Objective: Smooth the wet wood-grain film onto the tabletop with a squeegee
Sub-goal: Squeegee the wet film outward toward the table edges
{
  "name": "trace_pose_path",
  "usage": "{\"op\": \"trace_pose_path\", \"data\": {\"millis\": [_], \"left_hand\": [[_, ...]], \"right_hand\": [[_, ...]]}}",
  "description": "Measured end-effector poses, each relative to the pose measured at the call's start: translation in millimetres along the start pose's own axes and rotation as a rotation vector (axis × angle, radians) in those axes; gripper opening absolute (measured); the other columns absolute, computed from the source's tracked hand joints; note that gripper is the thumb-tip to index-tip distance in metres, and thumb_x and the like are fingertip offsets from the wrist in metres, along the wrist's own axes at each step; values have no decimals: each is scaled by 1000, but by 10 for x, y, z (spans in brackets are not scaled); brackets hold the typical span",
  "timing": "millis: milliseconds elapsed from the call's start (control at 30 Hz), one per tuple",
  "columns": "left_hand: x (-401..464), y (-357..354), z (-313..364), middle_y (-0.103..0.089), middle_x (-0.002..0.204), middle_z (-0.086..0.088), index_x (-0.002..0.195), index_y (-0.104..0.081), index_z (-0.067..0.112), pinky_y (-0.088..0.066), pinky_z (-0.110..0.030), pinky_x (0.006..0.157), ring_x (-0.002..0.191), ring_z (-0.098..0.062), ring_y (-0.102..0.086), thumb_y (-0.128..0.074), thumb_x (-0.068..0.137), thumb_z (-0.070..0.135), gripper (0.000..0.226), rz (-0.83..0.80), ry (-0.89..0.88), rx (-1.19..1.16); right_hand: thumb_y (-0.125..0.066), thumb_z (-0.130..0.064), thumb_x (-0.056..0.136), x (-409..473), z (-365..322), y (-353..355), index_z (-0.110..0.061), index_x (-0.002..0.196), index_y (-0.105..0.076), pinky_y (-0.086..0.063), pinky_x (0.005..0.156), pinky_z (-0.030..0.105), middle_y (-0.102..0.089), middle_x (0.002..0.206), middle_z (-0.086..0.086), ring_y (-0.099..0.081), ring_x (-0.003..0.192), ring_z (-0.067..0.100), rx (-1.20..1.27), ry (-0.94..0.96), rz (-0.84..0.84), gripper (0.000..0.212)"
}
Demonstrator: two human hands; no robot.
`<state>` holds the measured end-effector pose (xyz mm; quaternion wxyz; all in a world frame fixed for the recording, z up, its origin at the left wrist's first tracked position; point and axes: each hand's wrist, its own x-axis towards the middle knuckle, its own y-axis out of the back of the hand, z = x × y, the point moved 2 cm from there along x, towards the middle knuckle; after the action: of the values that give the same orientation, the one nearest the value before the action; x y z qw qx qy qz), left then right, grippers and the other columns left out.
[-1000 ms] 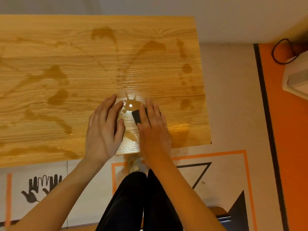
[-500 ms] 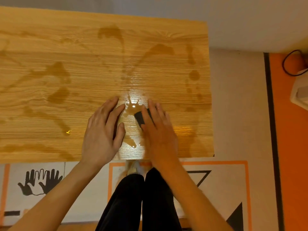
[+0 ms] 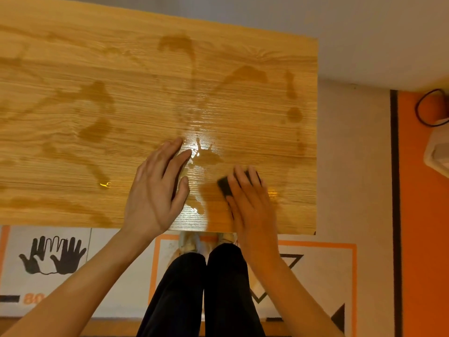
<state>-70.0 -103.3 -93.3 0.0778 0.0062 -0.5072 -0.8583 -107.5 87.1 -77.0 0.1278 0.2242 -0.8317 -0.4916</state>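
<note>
The wood-grain film (image 3: pixel 121 113) covers the tabletop and shows dark wet streaks and a shiny puddle (image 3: pixel 206 156) near the front middle. My left hand (image 3: pixel 158 190) lies flat on the film, fingers straight, just left of the puddle. My right hand (image 3: pixel 250 203) presses a small black squeegee (image 3: pixel 224 186) onto the film near the front right; my fingers cover most of it, and only its left end and a bit of its far edge show.
The table's front edge (image 3: pixel 73 224) and right edge (image 3: pixel 317 142) are close to my hands. Below are my dark trousers (image 3: pixel 201 295) and floor markings with black hand prints (image 3: pixel 53 256). An orange floor strip (image 3: pixel 422 215), a black cable (image 3: pixel 422 108) and a white device (image 3: pixel 437 152) lie to the right.
My right hand has slid the squeegee to the right, away from the puddle, leaving a wider gap between my hands. My left hand has stayed flat in place.
</note>
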Motion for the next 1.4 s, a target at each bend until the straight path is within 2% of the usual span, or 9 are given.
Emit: {"op": "trace_pose_path", "data": {"millis": [67, 167, 333, 433, 667, 833, 933, 1233, 1400], "left_hand": [[6, 6, 5, -38, 160, -6, 144, -51, 10, -34, -43, 114, 151, -25, -32, -47, 100, 23, 46, -1, -6, 8], [-3, 6, -1, -38, 160, -6, 144, -51, 10, -33, -42, 114, 150, -24, -34, -49, 100, 22, 46, -4, -16, 12], [-30, 18, 2, -39, 159, -8, 145, -51, 9, -33, -43, 115, 149, -27, -35, -50, 100, 21, 46, -8, -17, -2], [-2, 35, 18, -40, 158, -9, 144, -52, 7, -36, -48, 114, 149, -28, -36, -51, 100, 19, 46, -9, -14, -14], [158, 135, 43, -48, 152, -5, 137, -59, 12, -29, -31, 111, 139, -22, -45, -54, 98, 18, 40, 33, 58, -113], [617, 130, 57, -43, 154, -10, 138, -56, 11, -25, -33, 114, 143, -26, -39, -54, 99, 17, 39, 92, 128, -106], [728, 67, 28, -43, 154, -11, 140, -55, 9, -27, -39, 116, 143, -29, -39, -54, 101, 15, 39, 100, 119, -62], [749, -2, 10, -43, 154, -8, 139, -54, 12, -29, -44, 115, 144, -30, -38, -51, 100, 15, 39, 114, 110, 16], [736, -20, 17, -43, 153, -8, 139, -53, 14, -28, -41, 113, 143, -28, -39, -49, 100, 17, 39, 111, 122, 41]], "right_hand": [[-49, -13, 99, 492, -12, 16, -6, 142, -43, -23, 119, 52, -38, 152, 11, -24, 145, 30, -41, 10, -29, 44], [-40, -19, 104, 1111, 1, 24, -8, 147, -36, -10, 123, 41, -29, 157, 7, -17, 149, 25, 0, -91, 37, 44], [-59, -13, 93, 387, -148, -15, -2, 142, -41, -27, 117, 54, -39, 151, 17, -30, 142, 36, -89, -26, -13, 53], [-46, -23, 96, -68, -193, 4, -3, 141, -44, -26, 118, 47, -41, 150, 13, -31, 142, 31, -53, 66, -69, 49], [-36, -23, 105, 1222, -33, 4, -10, 150, -27, -6, 124, 36, -21, 160, 6, -11, 150, 21, -31, -57, 4, 48], [-44, -18, 101, 454, 11, 5, -3, 146, -35, -14, 123, 44, -32, 155, 13, -18, 147, 28, -32, -25, 20, 48], [-28, -31, 104, -142, 55, 91, -3, 143, -40, -6, 123, 38, -36, 152, 13, -20, 145, 27, -36, 13, -62, 50], [-35, -16, 105, 1162, 445, 289, -10, 151, -26, -3, 124, 40, -21, 159, 11, -10, 150, 27, -59, -111, 32, 47], [-42, -16, 100, 67, 377, 246, -7, 147, -33, -11, 122, 48, -29, 155, 15, -17, 148, 32, -31, -73, 4, 49]]}}
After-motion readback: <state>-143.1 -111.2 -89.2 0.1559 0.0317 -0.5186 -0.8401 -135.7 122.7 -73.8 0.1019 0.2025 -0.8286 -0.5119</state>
